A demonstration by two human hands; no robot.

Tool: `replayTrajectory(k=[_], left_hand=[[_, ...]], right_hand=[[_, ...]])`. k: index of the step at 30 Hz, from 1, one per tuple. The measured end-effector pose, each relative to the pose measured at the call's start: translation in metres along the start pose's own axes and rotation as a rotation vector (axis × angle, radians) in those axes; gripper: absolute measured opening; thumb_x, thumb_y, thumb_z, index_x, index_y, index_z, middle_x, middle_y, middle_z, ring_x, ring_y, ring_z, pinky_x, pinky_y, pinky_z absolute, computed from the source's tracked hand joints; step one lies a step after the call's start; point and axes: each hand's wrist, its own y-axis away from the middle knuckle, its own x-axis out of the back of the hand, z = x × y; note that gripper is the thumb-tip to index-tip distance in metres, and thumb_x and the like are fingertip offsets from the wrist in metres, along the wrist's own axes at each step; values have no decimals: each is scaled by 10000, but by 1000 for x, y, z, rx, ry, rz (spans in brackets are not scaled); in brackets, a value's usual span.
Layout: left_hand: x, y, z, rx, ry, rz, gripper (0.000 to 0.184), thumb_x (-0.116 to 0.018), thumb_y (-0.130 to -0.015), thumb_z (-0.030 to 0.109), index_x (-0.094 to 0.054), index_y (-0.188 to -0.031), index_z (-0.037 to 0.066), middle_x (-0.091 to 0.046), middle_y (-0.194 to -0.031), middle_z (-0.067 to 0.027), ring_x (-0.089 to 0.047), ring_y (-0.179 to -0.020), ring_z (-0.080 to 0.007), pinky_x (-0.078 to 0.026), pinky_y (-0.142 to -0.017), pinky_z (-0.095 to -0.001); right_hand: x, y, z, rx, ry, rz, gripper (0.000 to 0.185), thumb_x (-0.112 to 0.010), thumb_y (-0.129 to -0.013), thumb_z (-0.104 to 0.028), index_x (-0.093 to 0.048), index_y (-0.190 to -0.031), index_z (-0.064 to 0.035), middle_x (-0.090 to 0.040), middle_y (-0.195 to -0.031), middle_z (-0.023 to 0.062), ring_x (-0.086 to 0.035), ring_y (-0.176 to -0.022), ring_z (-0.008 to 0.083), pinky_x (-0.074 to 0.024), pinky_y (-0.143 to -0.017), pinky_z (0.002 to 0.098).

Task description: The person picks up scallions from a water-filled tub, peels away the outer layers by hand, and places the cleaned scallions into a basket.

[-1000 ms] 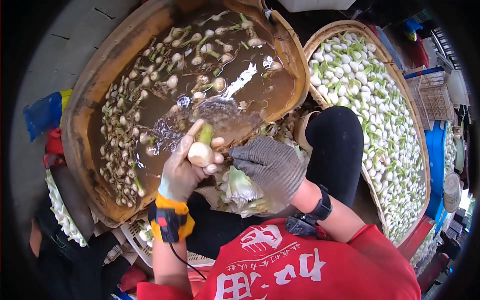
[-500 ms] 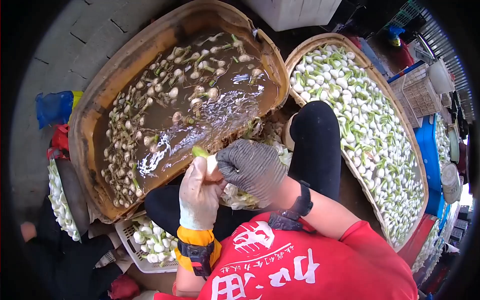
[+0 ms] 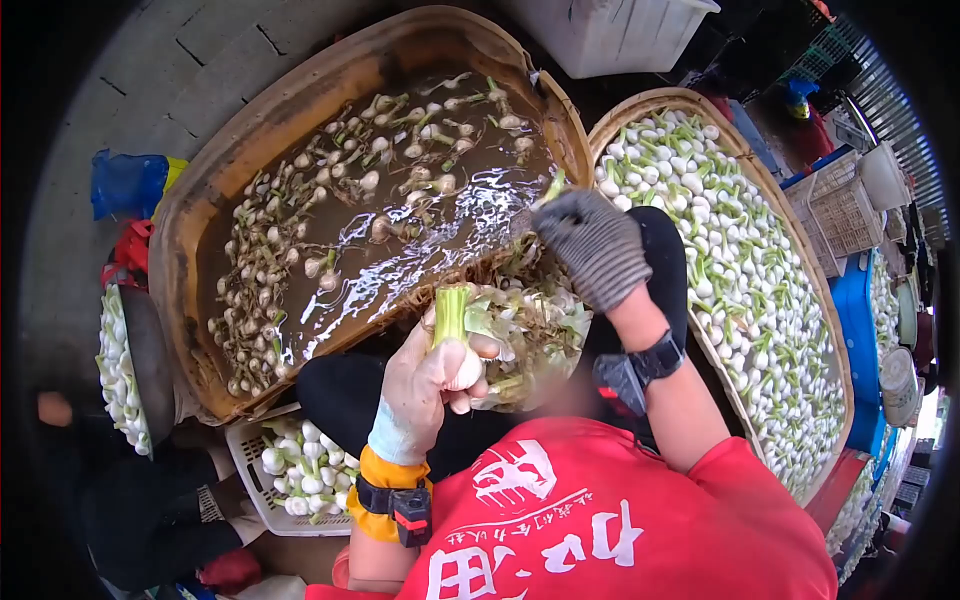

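My left hand (image 3: 408,392), in a pale glove, holds a peeled white garlic bulb (image 3: 463,366) with its cut green stem (image 3: 451,312) pointing up. Raised ahead and to the right, my right hand (image 3: 592,245) wears a dark striped glove. Its fingers are closed on a strip of green garlic peel (image 3: 553,186), close to the rim of the water tub. Between and below the hands lies a heap of peelings (image 3: 535,325), some pale and some brown.
A brown tub (image 3: 178,300) holds muddy water with unpeeled garlic (image 3: 265,235). Peeled garlic (image 3: 740,260) fills a second tub to the right. A white basket (image 3: 262,478) of bulbs stands lower left, near another person's dark-clothed leg (image 3: 150,510). A white bin (image 3: 620,40) stands behind.
My right hand has moved away from the bulb, forward and right, taking the peel. The bulb stays in my left hand and now shows clean white skin. The view has shifted slightly.
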Motion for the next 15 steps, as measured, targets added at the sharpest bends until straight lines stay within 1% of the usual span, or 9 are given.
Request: replayTrajectory(k=[1, 2, 5, 7, 8, 9, 11, 13, 15], left_hand=[[0, 0, -3, 3, 5, -8, 537, -504, -986, 324, -402, -1416, 18, -654, -983, -96, -579, -633, -96, -441, -484, -200], [-1, -1, -6, -33, -73, 11, 494, -448, -1008, 347, -443, -1368, 9, -659, -938, -93, -564, -586, -90, -425, -452, -195], [-9, -1, -7, -98, -156, 60, 425, -357, -1048, 344, -533, -1231, 3, -669, -869, -83, -555, -505, -103, -423, -402, -191], [-5, -1, -20, -145, -256, 130, 465, -408, -1025, 349, -535, -1251, -37, -674, -845, -74, -575, -541, -97, -441, -444, -205], [14, -6, -38, -254, -434, 95, 405, -418, -1030, 305, -568, -1184, -38, -674, -867, -68, -646, -651, -127, -513, -549, -230], [10, -5, -32, -252, -435, 91, 405, -418, -1030, 305, -568, -1184, -38, -674, -867, -68, -646, -651, -127, -513, -549, -230], [-1, -5, -17, -100, -346, 231, 335, -496, -1022, 266, -630, -1100, -31, -651, -868, -19, -576, -760, -80, -480, -707, -249], [6, -15, -31, -190, -188, 311, 282, -545, -1007, 230, -655, -1046, -26, -653, -834, -5, -567, -726, -76, -477, -669, -241], [20, -17, -41, -222, -304, 359, 278, -549, -1008, 231, -645, -1029, -29, -659, -834, -7, -576, -726, -76, -474, -657, -233]], right_hand=[[-3, 12, -6, 82, 58, -145, 199, -686, -900, -232, -716, -924, -37, -704, -847, 77, -660, -747, 158, -518, -706, 280], [-12, 22, -6, -47, -1, -265, 243, -686, -879, -323, -735, -964, -101, -693, -836, 105, -666, -787, 254, -517, -731, 354], [-19, 44, -27, -47, -190, -362, 394, -683, -855, -440, -706, -871, -47, -677, -823, 146, -663, -788, 294, -513, -722, 388], [-19, 44, -48, -41, -42, -377, 419, -716, -823, -455, -697, -890, -42, -668, -814, 142, -657, -766, 291, -512, -711, 380], [-20, 44, -54, -34, 109, -389, 453, -748, -791, -470, -687, -908, -37, -660, -804, 138, -650, -743, 289, -511, -699, 371], [-24, 45, -54, -37, 108, -386, 453, -748, -791, -470, -687, -908, -37, -660, -804, 138, -650, -743, 289, -511, -699, 371], [-32, 44, -49, 40, 122, -391, 510, -776, -739, -509, -670, -900, -37, -643, -773, 139, -638, -716, 295, -505, -680, 383], [-34, 49, -45, 53, 87, -396, 450, -764, -770, -448, -663, -915, -35, -647, -779, 145, -648, -726, 275, -508, -682, 384], [-32, 52, -41, -4, -154, -443, 359, -748, -801, -368, -660, -900, -33, -651, -770, 125, -656, -731, 257, -514, -682, 370]])
